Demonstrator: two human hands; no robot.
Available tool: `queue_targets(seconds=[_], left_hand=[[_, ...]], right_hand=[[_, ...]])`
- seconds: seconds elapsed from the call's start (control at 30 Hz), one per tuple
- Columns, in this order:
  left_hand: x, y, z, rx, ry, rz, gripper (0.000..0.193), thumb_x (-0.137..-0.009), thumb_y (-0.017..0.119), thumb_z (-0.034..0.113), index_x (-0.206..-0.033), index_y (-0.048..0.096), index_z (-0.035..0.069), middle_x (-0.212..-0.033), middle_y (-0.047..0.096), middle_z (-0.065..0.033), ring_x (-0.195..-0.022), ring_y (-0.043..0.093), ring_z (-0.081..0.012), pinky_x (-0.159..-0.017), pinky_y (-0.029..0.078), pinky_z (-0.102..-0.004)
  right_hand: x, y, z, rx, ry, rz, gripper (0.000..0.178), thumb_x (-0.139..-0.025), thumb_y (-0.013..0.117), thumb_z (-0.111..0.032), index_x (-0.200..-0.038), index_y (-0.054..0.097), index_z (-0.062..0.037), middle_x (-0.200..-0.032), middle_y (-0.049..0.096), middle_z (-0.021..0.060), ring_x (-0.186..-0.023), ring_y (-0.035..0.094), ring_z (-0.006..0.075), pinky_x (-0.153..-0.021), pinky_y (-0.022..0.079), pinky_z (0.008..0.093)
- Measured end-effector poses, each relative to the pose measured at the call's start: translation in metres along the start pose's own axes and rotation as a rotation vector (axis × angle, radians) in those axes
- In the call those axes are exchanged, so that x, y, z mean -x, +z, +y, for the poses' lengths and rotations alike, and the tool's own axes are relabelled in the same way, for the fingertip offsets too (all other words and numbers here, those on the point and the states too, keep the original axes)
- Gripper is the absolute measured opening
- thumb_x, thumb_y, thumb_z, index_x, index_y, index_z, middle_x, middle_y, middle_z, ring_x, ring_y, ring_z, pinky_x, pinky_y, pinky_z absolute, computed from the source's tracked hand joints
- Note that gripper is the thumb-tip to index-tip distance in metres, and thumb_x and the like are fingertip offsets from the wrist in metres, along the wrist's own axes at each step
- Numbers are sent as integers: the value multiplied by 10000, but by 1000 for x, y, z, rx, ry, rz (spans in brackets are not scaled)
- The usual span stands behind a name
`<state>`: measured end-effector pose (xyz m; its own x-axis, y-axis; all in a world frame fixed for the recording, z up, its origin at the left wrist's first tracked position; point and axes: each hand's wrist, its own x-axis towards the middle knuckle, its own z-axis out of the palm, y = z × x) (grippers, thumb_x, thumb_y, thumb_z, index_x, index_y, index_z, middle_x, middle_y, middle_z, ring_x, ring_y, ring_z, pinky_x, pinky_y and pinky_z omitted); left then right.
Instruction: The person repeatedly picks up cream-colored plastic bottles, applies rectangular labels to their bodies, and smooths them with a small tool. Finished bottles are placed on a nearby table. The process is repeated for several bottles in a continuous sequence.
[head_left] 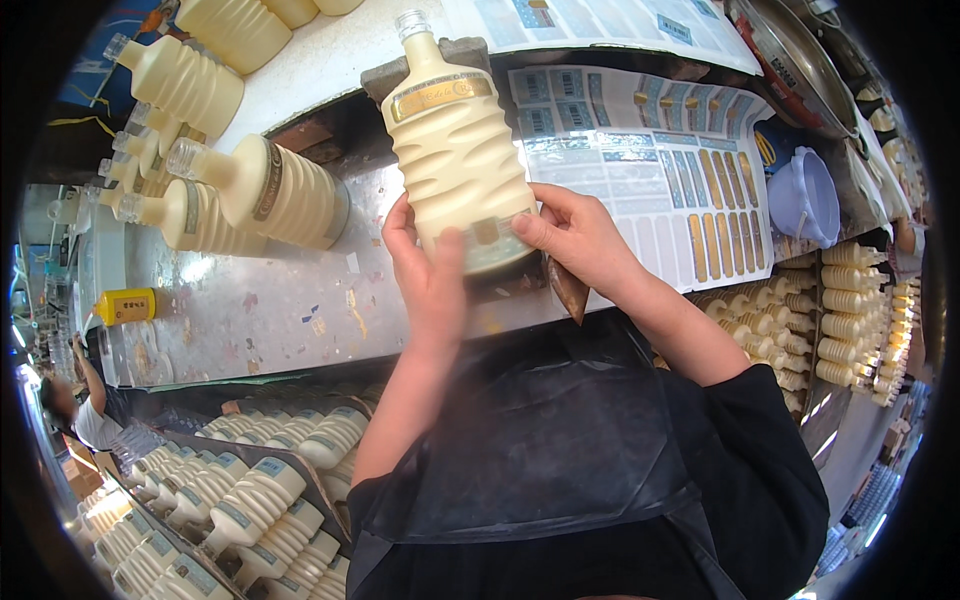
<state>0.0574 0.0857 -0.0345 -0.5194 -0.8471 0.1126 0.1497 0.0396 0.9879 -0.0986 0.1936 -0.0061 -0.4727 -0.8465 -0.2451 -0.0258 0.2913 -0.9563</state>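
Observation:
A cream-coloured bottle [455,165] with a rippled body and a clear neck lies tilted back on a dark block [376,82], its neck pointing away from me. Around its upper body runs a gold label [440,95]; low on its front is a small pale label [487,231] with a brownish patch. My left hand [425,270] grips the bottle's lower left side, the thumb on the front blurred by motion. Closed on the lower right side, my right hand [572,235] presses its thumb at the edge of the small label.
Label sheets [640,200] lie on the bench at the right, near a lavender bucket [805,200]. Other cream bottles [285,190] stand at the left, by a yellow container [126,306]. Crates of bottles [255,500] fill the lower left; bottle racks [850,310] line the right. A person [95,420] is at far left.

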Motion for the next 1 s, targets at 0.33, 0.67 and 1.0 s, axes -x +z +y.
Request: queue_targets(seconds=[0.33, 0.67, 1.0], left_hand=[[1, -6, -5, 74, -30, 1, 621, -1069, 522, 335, -1504, 294, -46, -1486, 425, -189, -1373, 424, -256, -1166, 318, -389], [9, -13, -11, 64, -25, -67, 619, -1099, 444, 328, -1561, 245, -32, -1554, 368, -179, -1425, 374, -245, -1191, 284, -386], [9, -12, -22, -179, 56, -43, 639, -1060, 504, 286, -1531, 294, -92, -1490, 362, -205, -1415, 354, -306, -1205, 238, -409]], right_hand=[[-1, 2, 6, -95, -27, -1, 486, -1018, 654, -297, -1366, 602, 38, -923, 671, 8, -815, 542, 42, -736, 459, 222], [-1, -9, 13, -119, -40, -157, 546, -1073, 562, -339, -1477, 485, 20, -1330, 633, 116, -1237, 547, 131, -1044, 441, 298], [7, 4, 2, 21, -24, -56, 545, -1048, 618, -343, -1444, 513, 17, -1120, 700, 81, -994, 620, 97, -885, 508, 270]])
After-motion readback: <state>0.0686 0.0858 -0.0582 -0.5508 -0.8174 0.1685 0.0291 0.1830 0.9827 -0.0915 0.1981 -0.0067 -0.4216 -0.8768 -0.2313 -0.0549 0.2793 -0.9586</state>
